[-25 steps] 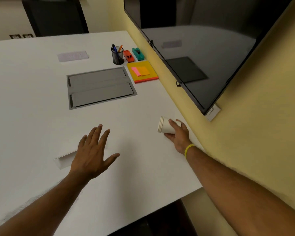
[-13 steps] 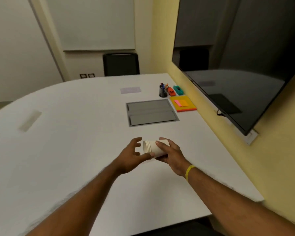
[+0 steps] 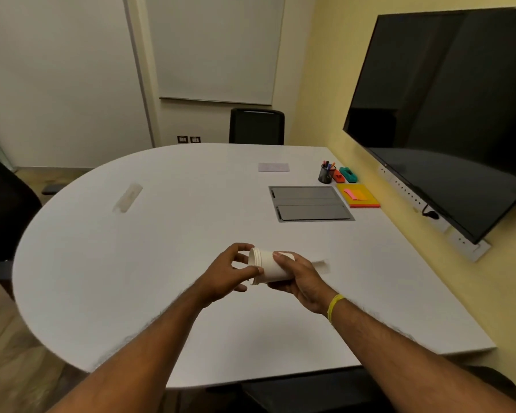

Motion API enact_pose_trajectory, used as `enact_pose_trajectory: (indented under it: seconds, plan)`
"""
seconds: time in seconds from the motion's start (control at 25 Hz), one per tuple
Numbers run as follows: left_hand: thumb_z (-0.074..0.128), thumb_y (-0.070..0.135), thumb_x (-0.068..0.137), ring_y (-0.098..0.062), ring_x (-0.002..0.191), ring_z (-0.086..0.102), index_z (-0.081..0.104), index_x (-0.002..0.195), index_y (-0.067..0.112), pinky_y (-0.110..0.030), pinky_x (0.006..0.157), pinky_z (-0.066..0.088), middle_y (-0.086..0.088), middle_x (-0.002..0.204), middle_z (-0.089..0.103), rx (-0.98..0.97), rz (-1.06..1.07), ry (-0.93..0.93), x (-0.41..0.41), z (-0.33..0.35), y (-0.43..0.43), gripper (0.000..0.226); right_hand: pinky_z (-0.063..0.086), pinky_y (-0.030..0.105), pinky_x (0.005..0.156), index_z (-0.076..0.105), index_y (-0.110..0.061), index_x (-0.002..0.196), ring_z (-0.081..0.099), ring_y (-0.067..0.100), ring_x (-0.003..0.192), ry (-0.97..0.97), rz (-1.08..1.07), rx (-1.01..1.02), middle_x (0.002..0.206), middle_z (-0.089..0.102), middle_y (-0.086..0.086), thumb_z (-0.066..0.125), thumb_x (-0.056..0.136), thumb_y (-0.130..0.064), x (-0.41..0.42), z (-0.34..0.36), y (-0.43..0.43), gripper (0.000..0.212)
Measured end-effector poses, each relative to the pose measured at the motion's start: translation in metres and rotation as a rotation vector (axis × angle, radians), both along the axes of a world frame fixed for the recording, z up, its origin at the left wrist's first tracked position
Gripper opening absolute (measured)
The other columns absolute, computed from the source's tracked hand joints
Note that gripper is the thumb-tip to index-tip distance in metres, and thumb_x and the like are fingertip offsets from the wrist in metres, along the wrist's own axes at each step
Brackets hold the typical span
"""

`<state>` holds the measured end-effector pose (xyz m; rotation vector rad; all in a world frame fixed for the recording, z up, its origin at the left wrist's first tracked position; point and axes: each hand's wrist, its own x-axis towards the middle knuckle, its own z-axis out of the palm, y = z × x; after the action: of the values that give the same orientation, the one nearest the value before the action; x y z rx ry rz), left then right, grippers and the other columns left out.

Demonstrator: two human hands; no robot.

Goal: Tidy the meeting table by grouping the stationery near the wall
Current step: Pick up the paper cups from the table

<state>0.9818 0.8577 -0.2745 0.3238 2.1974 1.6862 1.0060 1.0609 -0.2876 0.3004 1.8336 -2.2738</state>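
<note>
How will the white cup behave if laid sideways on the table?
Round and tapered, the white cup would probably roll in a curve. The left hand pinches its rim and the right hand grips its body, so it seems light.

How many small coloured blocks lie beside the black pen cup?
2. An orange-red block lies just right of the pen cup; a teal block lies beside it, closer to the wall. The cup could hide another.

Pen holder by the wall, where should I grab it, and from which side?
Grip the pen holder round its side wall, below the rim, coming from the open table side. It stands upright with pens sticking out the top, and an orange item sits close on its right.
</note>
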Motion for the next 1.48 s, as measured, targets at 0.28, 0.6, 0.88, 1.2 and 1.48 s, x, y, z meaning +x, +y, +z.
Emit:
enact_pose_trajectory:
  seconds: [0.28,0.6,0.88,1.2,1.48]
  plan:
    - [0.075,0.043,0.069,-0.02,0.084,0.07,0.056,0.115,0.032,-0.036,0.072,0.061,-0.005,0.107,0.062,0.017,0.136,-0.061,-0.002,-0.012,-0.062,0.051,0.058,0.046,0.087,0.063,-0.009,0.117,0.067,0.033,0.098,-0.031,0.108,0.015,0.115,0.064,0.015,0.069,0.085,-0.037,-0.025,-0.01,-0.036,0.043]
    - [0.076,0.048,0.067,-0.022,0.088,0.069,0.055,0.114,0.033,-0.034,0.069,0.061,-0.003,0.107,0.061,-0.068,0.139,-0.065,-0.034,-0.038,-0.127,0.053,0.046,0.019,0.091,0.052,-0.033,0.129,0.053,0.005,0.107,0.534,0.465,0.975,0.124,0.056,-0.016,0.086,0.062,-0.053,-0.062,-0.018,-0.104,0.078]
    - [0.079,0.045,0.068,-0.02,0.086,0.069,0.055,0.11,0.034,-0.031,0.066,0.06,-0.001,0.107,0.061,-0.095,-0.011,-0.091,-0.093,-0.063,-0.206,0.05,0.037,0.028,0.092,0.058,-0.029,0.122,0.053,0.007,0.097,0.583,0.403,1.207,0.114,0.065,-0.011,0.081,0.063,-0.053,-0.096,-0.038,-0.188,0.068]
    - [0.079,0.036,0.075,-0.024,0.083,0.07,0.056,0.111,0.031,-0.036,0.068,0.061,-0.007,0.106,0.061,-0.068,-0.048,-0.163,-0.143,-0.082,-0.277,0.043,0.054,0.028,0.078,0.051,-0.027,0.118,0.059,0.015,0.101,-0.002,0.086,0.945,0.112,0.06,-0.007,0.088,0.063,-0.038,-0.085,-0.083,-0.172,0.067]
    - [0.075,0.033,0.082,-0.021,0.081,0.072,0.056,0.115,0.031,-0.037,0.071,0.06,-0.006,0.107,0.063,-0.13,-0.05,-0.222,-0.161,-0.112,-0.275,0.039,0.054,0.035,0.085,0.042,-0.02,0.128,0.055,0.024,0.109,-0.276,-0.395,0.726,0.123,0.055,0.006,0.088,0.066,-0.017,-0.091,-0.143,-0.123,0.077]
